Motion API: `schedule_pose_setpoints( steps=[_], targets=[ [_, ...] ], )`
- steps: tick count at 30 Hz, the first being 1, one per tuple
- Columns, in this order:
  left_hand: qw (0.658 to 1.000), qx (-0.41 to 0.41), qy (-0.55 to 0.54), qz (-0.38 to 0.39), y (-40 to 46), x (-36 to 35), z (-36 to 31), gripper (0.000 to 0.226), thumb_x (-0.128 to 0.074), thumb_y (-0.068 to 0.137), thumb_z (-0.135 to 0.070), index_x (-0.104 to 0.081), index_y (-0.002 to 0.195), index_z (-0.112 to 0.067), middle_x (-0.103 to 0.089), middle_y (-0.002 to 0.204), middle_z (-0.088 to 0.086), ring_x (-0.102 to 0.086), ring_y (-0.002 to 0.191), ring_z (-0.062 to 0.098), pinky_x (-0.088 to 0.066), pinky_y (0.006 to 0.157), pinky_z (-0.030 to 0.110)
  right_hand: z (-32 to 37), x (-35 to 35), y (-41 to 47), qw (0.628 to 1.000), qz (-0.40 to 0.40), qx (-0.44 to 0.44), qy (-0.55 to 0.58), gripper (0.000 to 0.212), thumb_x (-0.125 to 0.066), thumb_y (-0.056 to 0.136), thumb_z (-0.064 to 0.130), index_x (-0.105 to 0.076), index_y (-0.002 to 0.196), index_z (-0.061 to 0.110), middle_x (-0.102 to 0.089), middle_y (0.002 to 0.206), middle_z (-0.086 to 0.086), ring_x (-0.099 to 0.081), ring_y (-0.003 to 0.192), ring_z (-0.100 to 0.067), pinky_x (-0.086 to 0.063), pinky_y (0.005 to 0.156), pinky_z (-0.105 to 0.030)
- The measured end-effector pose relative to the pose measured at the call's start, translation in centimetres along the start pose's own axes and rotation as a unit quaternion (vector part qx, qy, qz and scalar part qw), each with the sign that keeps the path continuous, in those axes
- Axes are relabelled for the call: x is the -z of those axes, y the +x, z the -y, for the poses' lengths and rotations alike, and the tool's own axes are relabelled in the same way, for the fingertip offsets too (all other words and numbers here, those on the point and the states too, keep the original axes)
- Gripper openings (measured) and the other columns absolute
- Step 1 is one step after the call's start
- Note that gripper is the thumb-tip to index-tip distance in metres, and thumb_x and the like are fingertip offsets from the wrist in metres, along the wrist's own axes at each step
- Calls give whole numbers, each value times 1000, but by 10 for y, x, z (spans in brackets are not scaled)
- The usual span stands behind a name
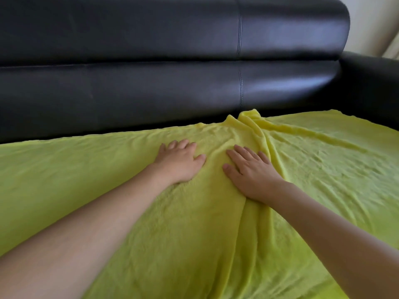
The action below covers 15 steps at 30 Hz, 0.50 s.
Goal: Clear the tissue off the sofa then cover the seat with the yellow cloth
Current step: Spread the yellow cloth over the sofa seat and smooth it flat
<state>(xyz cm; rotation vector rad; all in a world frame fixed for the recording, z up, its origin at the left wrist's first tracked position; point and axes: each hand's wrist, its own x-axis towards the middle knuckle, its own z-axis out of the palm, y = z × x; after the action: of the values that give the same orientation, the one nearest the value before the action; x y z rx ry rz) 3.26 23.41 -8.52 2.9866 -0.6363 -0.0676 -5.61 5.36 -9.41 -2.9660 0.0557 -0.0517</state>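
While the fuzzy yellow-green fleece cloth (108, 180) lies spread over the seat of the black leather sofa (151, 83), both hands rest on it near the middle, palms down. Left hand (180, 161) lies flat w/ fingers fairly straight & slightly spread, tips pointing toward the backrest; it grips nothing, just presses on the cloth. Right hand (251, 173) is likewise flat, fingers extended & a bit fanned, thumb out to the left, also pressing w/o pinching. Between & beyond the hands the cloth bunches into a raised ridge of folds that runs up to the base of the backrest, just beside the vertical stitched seam (240, 26). Wrinkles fan out to the right of that ridge. The black armrest (371, 83) shows at far right, a pale wall (371, 20) above it.
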Motion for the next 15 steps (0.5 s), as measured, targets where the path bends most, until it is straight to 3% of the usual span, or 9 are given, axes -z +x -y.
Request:
schedule_pose_setpoints(
  steps=[7, 11, 15],
  targets=[
    [995, 67, -51, -48, -44, -2, -52, 58, -26, 98, -44, -24, 152, -24, -16, 161, -2, -19, 145, 26, -15, 117, 51, -17, 6, -27, 994, -78, -14, 69, 61, -18, 100, 52, -12, 154, 24, -4, 163, 1, 3, 149, -17, 4, 120, -43],
    [997, 67, -9, -45, -67, -13, -90, 56, -23, 98, -47, -26, 150, -25, -16, 160, -2, -16, 145, 26, -12, 117, 53, -42, 3, -45, 998, -18, -15, 66, 65, -15, 99, 54, -7, 155, 22, 1, 163, 0, 5, 149, -16, 4, 120, -43],
    [995, 89, -13, -48, -68, -24, -94, 62, -18, 98, -55, -18, 154, -27, -11, 162, -6, -7, 148, 21, -6, 118, 54, -53, -1, -46, 998, -38, 7, 54, 67, -12, 98, 56, -2, 155, 24, 2, 163, 3, 4, 149, -14, 4, 120, -41]
  ],
)
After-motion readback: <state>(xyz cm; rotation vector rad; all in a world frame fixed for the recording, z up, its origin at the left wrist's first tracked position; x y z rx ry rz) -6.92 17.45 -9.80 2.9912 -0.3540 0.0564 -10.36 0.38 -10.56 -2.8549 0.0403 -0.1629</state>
